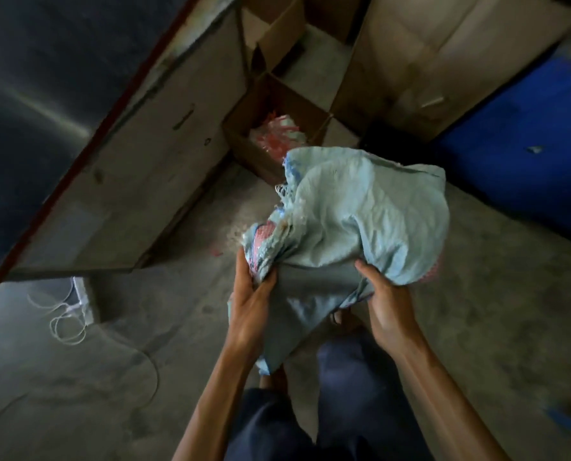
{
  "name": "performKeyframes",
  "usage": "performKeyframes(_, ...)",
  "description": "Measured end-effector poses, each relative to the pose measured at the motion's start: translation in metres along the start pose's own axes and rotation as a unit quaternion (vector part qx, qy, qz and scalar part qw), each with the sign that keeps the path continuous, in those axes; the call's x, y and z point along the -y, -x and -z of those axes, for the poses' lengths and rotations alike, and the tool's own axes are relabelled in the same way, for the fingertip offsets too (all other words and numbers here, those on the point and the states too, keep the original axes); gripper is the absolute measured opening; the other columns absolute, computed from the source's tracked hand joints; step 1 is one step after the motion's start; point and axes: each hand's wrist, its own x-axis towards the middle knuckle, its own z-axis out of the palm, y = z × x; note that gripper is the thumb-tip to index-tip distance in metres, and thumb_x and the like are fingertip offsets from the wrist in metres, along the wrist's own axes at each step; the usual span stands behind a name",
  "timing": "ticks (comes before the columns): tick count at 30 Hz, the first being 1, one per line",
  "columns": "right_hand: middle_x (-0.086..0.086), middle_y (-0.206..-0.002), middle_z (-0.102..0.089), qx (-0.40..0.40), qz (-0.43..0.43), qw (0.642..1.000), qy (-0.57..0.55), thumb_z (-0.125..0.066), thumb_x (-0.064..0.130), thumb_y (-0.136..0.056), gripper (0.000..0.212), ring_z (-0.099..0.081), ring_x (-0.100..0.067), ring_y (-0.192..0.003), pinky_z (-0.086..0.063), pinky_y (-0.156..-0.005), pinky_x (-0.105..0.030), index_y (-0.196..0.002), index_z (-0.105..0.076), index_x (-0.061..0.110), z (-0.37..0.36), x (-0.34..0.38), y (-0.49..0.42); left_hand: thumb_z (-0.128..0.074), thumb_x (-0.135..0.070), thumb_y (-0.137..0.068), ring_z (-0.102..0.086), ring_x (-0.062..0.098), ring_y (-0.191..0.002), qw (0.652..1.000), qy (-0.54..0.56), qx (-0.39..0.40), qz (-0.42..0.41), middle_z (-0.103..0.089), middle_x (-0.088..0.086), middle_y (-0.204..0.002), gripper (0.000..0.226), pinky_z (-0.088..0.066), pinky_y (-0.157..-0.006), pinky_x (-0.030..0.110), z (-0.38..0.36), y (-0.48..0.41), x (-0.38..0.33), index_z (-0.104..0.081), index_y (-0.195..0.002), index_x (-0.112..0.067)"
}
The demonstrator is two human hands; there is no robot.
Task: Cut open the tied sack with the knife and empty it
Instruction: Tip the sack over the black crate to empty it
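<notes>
Single head-worn wide-angle view, looking steeply down and forward, close above the floor (164,327) and forearms.

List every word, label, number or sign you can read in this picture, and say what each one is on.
None can be read.
Sack, held by the left hand and right hand: plain weave, no print shows.
Open box behind it: red and white wrappers inside, too blurred to tell any lettering.
Tall cartons: no text shows; one pale strip, blank or too blurred.
</notes>
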Motion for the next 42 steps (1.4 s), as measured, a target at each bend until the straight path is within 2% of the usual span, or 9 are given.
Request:
performKeyframes(6, 0.003, -0.128, -0.066, -0.029, -0.003, 0.999, 0.038, -0.076, 0.016, -0.079, 0.041, -0.06, -0.018, -0.122, -0.044, -0.109, -0.047, -0.118, -0.066, 0.026, 0.081, 0.022, -0.079, -0.048, 0.003, -0.103, -0.042, 0.004, -0.145, 0.999, -0.018, 0.015, 0.022, -0.047, -0.006, -0.158, 0.067, -0.031, -0.123, 0.033, -0.123, -0.032, 0.016, -0.027, -0.161, -0.023)
performKeyframes(9, 0.02, -0.116, -0.062, -0.016, 0.014, 0.998, 0.053, -0.064, -0.001, -0.088, 0.039, -0.06, 0.004, -0.11, -0.048, -0.095, -0.016, -0.106, -0.062, 0.034, 0.11, 0.027, -0.128, -0.047, -0.002, -0.104, -0.045, 0.005, -0.142, 0.998, -0.017, 0.008, 0.059, -0.05, -0.01, -0.155, 0.063, -0.034, -0.121, 0.033, -0.175, -0.057, 0.041, -0.029, -0.16, -0.026)
performKeyframes(13, 0.003, -0.134, -0.054, -0.038, 0.008, 0.996, 0.083, -0.06, -0.005, -0.09, 0.042, -0.051, -0.02, -0.128, -0.046, -0.094, -0.017, -0.121, -0.053, 0.023, 0.148, 0.016, -0.205, -0.046, -0.002, -0.104, -0.055, -0.003, -0.131, 0.996, -0.046, 0.02, 0.08, -0.054, -0.012, -0.148, 0.058, -0.044, -0.111, 0.02, -0.238, -0.114, 0.089, -0.035, -0.155, -0.027)
performKeyframes(20, 0.02, -0.127, -0.054, -0.01, 0.129, 0.975, 0.182, -0.06, 0.011, -0.095, 0.028, -0.047, 0.023, -0.114, -0.035, -0.106, -0.009, -0.115, -0.062, 0.031, 0.171, 0.023, -0.38, -0.055, -0.023, -0.104, -0.049, -0.004, -0.136, 0.992, -0.1, 0.062, 0.039, -0.054, -0.022, -0.143, 0.049, -0.037, -0.119, 0.03, -0.327, -0.27, 0.144, -0.039, -0.147, -0.039)
performKeyframes(23, -0.002, -0.142, -0.05, -0.043, 0.227, 0.928, 0.293, -0.053, 0.036, -0.091, 0.054, -0.04, -0.008, -0.137, -0.027, -0.12, -0.03, -0.13, -0.06, 0.0, 0.181, -0.009, -0.499, -0.06, -0.014, -0.102, -0.05, 0.005, -0.14, 0.99, -0.104, 0.089, 0.024, -0.05, -0.004, -0.154, 0.062, -0.039, -0.119, 0.034, -0.378, -0.352, 0.18, -0.032, -0.157, -0.021)
performKeyframes(28, -0.016, -0.143, -0.053, -0.088, 0.15, 0.898, 0.404, -0.064, 0.078, -0.061, 0.106, -0.048, -0.027, -0.136, -0.039, -0.111, -0.043, -0.138, -0.052, 0.007, 0.201, -0.07, -0.666, -0.077, -0.034, -0.088, -0.057, 0.0, -0.128, 0.954, -0.273, 0.126, 0.014, -0.052, -0.006, -0.146, 0.093, -0.044, -0.115, 0.032, -0.428, -0.483, 0.28, -0.022, -0.16, -0.014)
performKeyframes(34, -0.023, -0.164, -0.009, -0.096, 0.21, 0.817, 0.529, -0.052, 0.049, -0.09, 0.092, -0.014, -0.036, -0.151, -0.018, -0.122, -0.047, -0.157, -0.007, 0.006, 0.236, -0.148, -0.716, -0.043, -0.055, -0.094, -0.027, 0.039, -0.153, 0.828, -0.53, 0.141, -0.116, -0.029, 0.026, -0.164, 0.084, -0.023, -0.126, 0.047, -0.424, -0.542, 0.381, -0.024, -0.16, -0.007)
performKeyframes(38, -0.02, -0.165, -0.002, -0.001, 0.236, 0.668, 0.705, -0.044, 0.032, -0.093, 0.077, -0.007, -0.035, -0.153, -0.015, -0.123, -0.047, -0.158, -0.008, 0.012, 0.247, -0.214, -0.732, -0.026, -0.046, -0.095, -0.021, 0.038, -0.156, 0.682, -0.662, 0.247, -0.188, -0.024, 0.022, -0.168, 0.073, -0.022, -0.126, 0.05, -0.404, -0.557, 0.451, -0.023, -0.162, -0.016)
performKeyframes(42, -0.016, -0.161, -0.027, 0.202, -0.056, 0.599, 0.773, -0.044, 0.031, -0.095, 0.063, -0.029, -0.033, -0.147, -0.027, -0.119, -0.042, -0.153, -0.03, 0.014, 0.234, -0.25, -0.753, -0.036, -0.048, -0.097, -0.023, 0.034, -0.156, 0.487, -0.78, 0.391, -0.019, -0.023, 0.011, -0.17, 0.066, -0.025, -0.124, 0.05, -0.395, -0.586, 0.501, -0.032, -0.159, -0.026)
